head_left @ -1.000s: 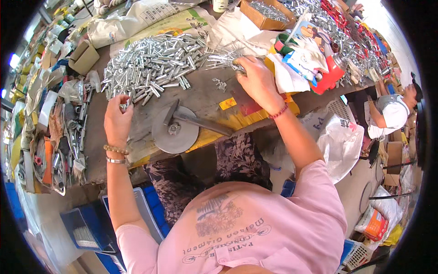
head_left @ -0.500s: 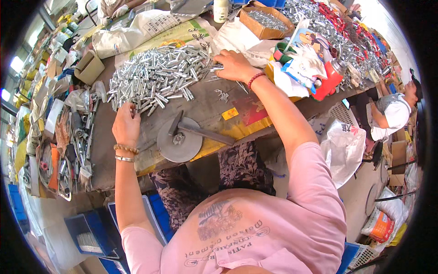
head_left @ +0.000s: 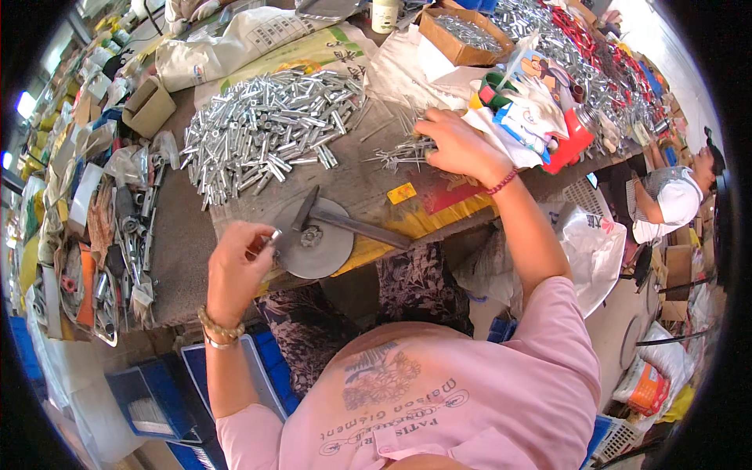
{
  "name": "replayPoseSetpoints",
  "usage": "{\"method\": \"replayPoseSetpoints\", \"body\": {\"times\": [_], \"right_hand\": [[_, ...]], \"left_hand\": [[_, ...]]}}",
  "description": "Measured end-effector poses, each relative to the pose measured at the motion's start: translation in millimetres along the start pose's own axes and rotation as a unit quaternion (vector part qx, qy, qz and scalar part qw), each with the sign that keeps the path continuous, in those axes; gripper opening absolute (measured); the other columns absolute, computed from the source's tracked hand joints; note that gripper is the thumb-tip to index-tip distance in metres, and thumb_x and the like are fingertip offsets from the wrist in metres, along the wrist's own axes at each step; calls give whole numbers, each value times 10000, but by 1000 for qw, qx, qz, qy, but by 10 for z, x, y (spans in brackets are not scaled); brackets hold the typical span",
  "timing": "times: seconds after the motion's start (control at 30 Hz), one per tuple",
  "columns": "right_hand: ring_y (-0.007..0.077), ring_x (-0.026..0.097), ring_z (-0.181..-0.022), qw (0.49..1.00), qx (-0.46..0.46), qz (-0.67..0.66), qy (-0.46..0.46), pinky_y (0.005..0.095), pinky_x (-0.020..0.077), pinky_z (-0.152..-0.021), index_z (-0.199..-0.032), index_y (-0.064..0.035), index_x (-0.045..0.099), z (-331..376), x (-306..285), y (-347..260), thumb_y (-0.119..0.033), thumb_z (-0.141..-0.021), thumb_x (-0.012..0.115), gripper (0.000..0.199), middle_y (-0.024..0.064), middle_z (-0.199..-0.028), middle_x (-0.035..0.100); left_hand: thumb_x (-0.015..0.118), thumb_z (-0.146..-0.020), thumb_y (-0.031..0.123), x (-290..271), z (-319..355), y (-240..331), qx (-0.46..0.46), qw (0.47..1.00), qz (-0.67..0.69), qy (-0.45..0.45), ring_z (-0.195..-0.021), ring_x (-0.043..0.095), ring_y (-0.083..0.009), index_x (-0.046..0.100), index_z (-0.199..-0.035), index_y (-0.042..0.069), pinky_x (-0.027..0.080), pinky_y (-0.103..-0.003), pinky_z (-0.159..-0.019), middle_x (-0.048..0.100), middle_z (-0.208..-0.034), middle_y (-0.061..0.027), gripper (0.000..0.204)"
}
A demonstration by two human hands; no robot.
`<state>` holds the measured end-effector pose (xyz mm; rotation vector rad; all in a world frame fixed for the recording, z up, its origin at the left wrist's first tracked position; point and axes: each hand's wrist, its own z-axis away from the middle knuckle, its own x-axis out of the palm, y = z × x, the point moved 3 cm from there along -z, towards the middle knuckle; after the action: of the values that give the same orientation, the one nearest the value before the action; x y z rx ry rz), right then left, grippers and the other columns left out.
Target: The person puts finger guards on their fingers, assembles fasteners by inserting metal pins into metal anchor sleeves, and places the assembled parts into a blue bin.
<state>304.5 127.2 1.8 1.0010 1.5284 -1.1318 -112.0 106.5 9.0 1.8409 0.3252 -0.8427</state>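
My left hand (head_left: 235,270) is raised at the near left of the bench, thumb and fingers pinching a small silver metal sleeve (head_left: 274,236). Farther right, my right hand (head_left: 464,145) lies low over loose thin metal pins (head_left: 401,153), fingers curled at their right end; whether any are gripped is hidden. A broad heap of silver metal sleeves (head_left: 270,129) covers the bench beyond my hands. Just right of my left hand, a hammer (head_left: 356,227) rests with its head on a round grey metal plate (head_left: 317,252).
Tools and pliers (head_left: 133,227) crowd the left side. An open cardboard box (head_left: 151,108) stands behind them. At right are a red bottle (head_left: 576,137), cloths and a box of small metal parts (head_left: 462,35). A seated person (head_left: 677,192) is at far right.
My left hand has drawn back from the heap toward me with a metal sleeve. My right hand has shifted right and nearer, and more thin pins now lie spread beside it.
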Motion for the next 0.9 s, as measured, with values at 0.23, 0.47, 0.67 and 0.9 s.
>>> {"method": "replayPoseSetpoints", "body": {"times": [0.23, 0.47, 0.67, 0.9], "right_hand": [[372, 602, -1251, 995, -77, 17, 52, 486, 493, -1070, -1151, -100, 749, -432, -93, -276, -179, -846, 669, 325, 142, -1301, 633], [336, 627, -1197, 995, -95, -1, 22, 481, 520, -1013, -1152, -103, 728, -1235, 521, -167, -154, -862, 655, 303, 119, -1187, 693], [346, 630, -1157, 997, -64, 48, 10, 482, 529, -988, -1109, -60, 700, -917, 382, -56, -191, -849, 654, 295, 125, -1135, 709], [365, 615, -1070, 990, -54, 25, 125, 489, 517, -914, -1033, -42, 656, -309, 70, -238, -137, -839, 729, 229, 140, -1020, 657]], "left_hand": [[714, -863, 16, 124, 121, 158, 7, 999, 11, -32, -800, 663, -245, 745, -1060, 39, 526, -344, -731, 640, -921, -104, 200], [731, -865, 4, 220, 125, 197, 25, 999, -13, -24, -760, 636, -206, 747, -1065, 9, 513, -308, -704, 628, -920, -89, 200], [760, -859, 22, 221, 136, 209, 37, 999, -16, -17, -791, 636, -223, 750, -1075, 9, 502, -323, -719, 640, -932, -97, 217], [783, -856, 81, 251, 145, 176, 28, 999, -22, -8, -870, 648, -302, 753, -1023, 31, 504, -384, -758, 645, -912, -105, 177]]}}
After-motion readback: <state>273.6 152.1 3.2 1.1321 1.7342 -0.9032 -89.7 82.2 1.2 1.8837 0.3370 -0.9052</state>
